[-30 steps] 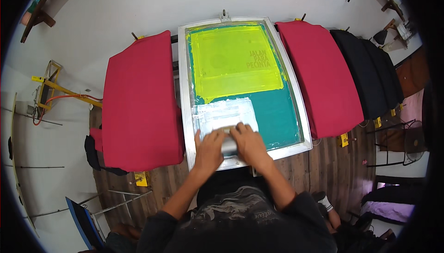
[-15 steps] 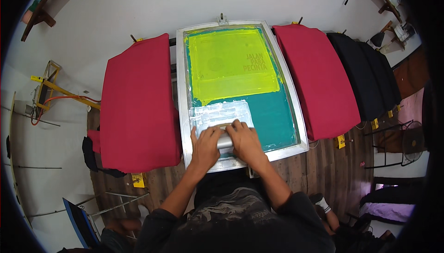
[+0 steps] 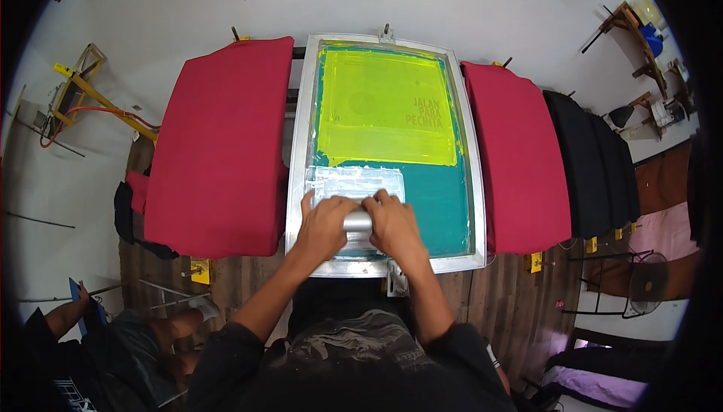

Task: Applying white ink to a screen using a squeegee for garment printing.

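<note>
A silver-framed printing screen (image 3: 303, 186) lies in front of me, its mesh teal at the near right. Yellow-green ink (image 3: 376, 103) covers the far part, over a faint printed design. White ink or tape-like film (image 3: 361, 178) forms a patch at the near left. Both my hands grip a squeegee with a silver handle (image 3: 358, 221) over that patch's near end. My left hand (image 3: 324, 225) closes round its left part, thumb side inward; my right hand (image 3: 395, 225) closes round its right part. The squeegee's blade edge is hidden beneath my hands.
Red fabric-covered boards stand left (image 3: 218, 148) and right (image 3: 523, 156) of the screen, with black-covered boards (image 3: 580, 163) farther right. Yellow clamps (image 3: 199, 270) show at the board ends. A fan (image 3: 648, 284) stands at right. Another person (image 3: 128, 352) is at lower left.
The view has turned, so the boards and screen sit differently in it. Both hands keep hold of the squeegee at the screen's near end. The person at lower left shows more.
</note>
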`<state>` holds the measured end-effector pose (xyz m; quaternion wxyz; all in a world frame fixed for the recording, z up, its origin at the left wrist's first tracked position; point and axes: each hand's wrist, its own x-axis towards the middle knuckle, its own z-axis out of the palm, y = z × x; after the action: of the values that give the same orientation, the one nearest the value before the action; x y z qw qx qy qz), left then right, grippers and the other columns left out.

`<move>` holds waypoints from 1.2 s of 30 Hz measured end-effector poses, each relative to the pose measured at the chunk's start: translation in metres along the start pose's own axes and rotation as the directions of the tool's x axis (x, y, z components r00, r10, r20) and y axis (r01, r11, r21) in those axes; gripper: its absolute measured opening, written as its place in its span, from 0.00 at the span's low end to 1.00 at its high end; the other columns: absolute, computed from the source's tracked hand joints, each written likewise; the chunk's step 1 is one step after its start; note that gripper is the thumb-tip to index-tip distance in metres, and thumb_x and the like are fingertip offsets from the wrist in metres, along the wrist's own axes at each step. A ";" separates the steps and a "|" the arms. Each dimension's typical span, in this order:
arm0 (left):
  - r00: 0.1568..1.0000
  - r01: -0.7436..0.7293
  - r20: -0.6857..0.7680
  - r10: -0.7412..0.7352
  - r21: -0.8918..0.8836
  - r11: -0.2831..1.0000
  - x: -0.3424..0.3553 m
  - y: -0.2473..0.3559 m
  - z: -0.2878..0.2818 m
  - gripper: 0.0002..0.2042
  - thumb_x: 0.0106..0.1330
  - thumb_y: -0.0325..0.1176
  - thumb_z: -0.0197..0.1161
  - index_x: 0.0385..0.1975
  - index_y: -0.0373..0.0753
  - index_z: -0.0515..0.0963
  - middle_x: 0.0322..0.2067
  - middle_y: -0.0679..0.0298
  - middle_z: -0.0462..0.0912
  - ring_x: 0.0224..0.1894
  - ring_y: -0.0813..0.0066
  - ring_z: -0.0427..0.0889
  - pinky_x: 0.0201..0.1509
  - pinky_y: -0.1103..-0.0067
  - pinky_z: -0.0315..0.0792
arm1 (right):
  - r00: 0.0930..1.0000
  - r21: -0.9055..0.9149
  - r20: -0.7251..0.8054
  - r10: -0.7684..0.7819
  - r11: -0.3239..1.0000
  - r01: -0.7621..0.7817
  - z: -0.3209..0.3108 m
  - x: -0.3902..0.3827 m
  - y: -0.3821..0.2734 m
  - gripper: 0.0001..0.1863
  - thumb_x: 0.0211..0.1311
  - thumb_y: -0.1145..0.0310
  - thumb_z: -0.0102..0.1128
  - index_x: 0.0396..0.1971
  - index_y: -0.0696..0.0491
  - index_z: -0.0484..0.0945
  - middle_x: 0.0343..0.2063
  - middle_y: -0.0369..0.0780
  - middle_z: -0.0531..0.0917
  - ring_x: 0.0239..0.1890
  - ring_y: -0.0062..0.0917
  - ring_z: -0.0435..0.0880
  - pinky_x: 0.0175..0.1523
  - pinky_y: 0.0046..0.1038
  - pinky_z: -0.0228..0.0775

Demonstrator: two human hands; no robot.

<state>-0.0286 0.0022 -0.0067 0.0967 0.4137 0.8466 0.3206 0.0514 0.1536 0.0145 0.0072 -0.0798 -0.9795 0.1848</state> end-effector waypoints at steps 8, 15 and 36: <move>0.961 0.000 0.276 -0.034 0.123 0.992 0.071 -0.013 -0.022 0.19 0.46 0.20 0.62 0.41 0.40 0.82 0.35 0.52 0.85 0.40 0.52 0.84 0.45 0.60 0.75 | 0.968 0.085 0.243 0.068 0.992 -0.091 -0.021 0.061 0.024 0.14 0.38 0.76 0.65 0.31 0.55 0.81 0.32 0.48 0.82 0.36 0.46 0.83 0.40 0.42 0.77; 0.991 -0.028 0.129 0.019 0.074 0.997 0.005 -0.008 0.003 0.17 0.49 0.20 0.62 0.41 0.39 0.82 0.35 0.56 0.84 0.40 0.58 0.82 0.44 0.62 0.67 | 0.996 0.142 0.057 0.071 0.987 -0.078 0.003 0.001 0.002 0.18 0.37 0.78 0.68 0.35 0.56 0.81 0.36 0.46 0.80 0.41 0.44 0.80 0.44 0.41 0.77; 0.984 -0.043 0.171 0.042 0.002 0.999 0.027 -0.012 -0.004 0.21 0.49 0.20 0.60 0.45 0.42 0.80 0.41 0.53 0.81 0.44 0.51 0.80 0.49 0.64 0.75 | 0.995 0.022 0.040 0.093 0.995 -0.094 0.005 0.009 0.011 0.17 0.45 0.73 0.65 0.40 0.52 0.79 0.40 0.44 0.80 0.42 0.41 0.82 0.41 0.43 0.76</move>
<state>-0.0549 0.0153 -0.0079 0.1607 0.4580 0.8270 0.2837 0.0441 0.1636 0.0058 -0.0196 -0.1221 -0.9724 0.1980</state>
